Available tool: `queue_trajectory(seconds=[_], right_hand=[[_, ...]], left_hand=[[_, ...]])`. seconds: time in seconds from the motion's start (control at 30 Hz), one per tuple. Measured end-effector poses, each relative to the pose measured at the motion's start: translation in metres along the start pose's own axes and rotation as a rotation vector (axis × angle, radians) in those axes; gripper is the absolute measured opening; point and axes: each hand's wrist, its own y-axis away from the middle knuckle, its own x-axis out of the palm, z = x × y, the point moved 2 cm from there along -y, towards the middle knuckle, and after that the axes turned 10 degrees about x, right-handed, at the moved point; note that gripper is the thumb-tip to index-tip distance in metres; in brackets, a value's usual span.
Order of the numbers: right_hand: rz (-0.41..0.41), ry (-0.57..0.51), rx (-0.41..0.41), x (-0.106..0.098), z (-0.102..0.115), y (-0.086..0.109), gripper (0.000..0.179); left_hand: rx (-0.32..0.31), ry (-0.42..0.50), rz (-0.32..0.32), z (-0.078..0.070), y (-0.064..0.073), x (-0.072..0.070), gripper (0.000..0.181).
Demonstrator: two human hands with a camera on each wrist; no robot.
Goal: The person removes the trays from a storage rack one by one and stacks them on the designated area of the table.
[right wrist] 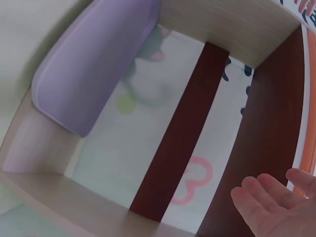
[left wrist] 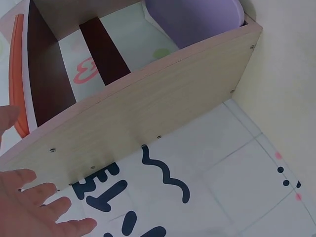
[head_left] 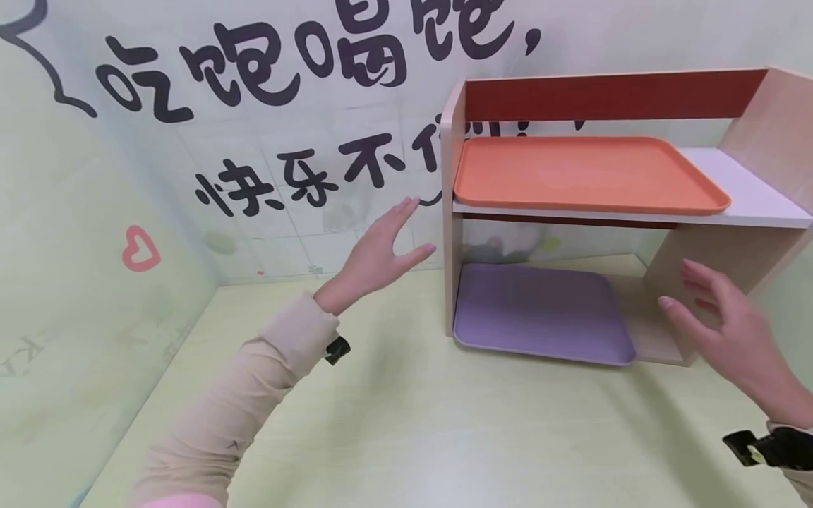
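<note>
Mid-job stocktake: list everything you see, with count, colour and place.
Table: one, pale yellow, below everything
Shelf unit: one, pale wood, standing on the table
Back strips: two, dark red, across the shelf unit's rear
Orange tray: one, orange, upper shelf
Purple tray: one, purple, lower level
Walls: at least two, pale, left and back
Lettering: two rows, black, back wall
Heart outlines: two, pink, left wall and behind the shelf unit
Sleeves: two, beige, forearms
Wrist devices: two, black, wrists
Left hand: one, bare, left of the shelf unit
Right hand: one, bare, by its right side
</note>
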Motion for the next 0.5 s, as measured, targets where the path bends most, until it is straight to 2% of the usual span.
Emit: queue_trajectory(seconds=[0.27, 0.4, 0.5], right_hand=[[-0.086, -0.083, -0.011, -0.023, 0.0, -0.009, 0.053], [-0.14, -0.177, -0.047, -0.032, 0.003, -0.015, 0.049], [-0.196, -0.192, -0.048, -0.04, 0.006, -0.02, 0.047]], left_hand=[[-0.154, 0.125, -0.019, 0.0, -0.018, -0.014, 0.068], [-0.201, 0.141, -0.017, -0.001, -0.026, -0.022, 0.067], [-0.225, 0.162, -0.015, -0.003, -0.033, -0.028, 0.069]])
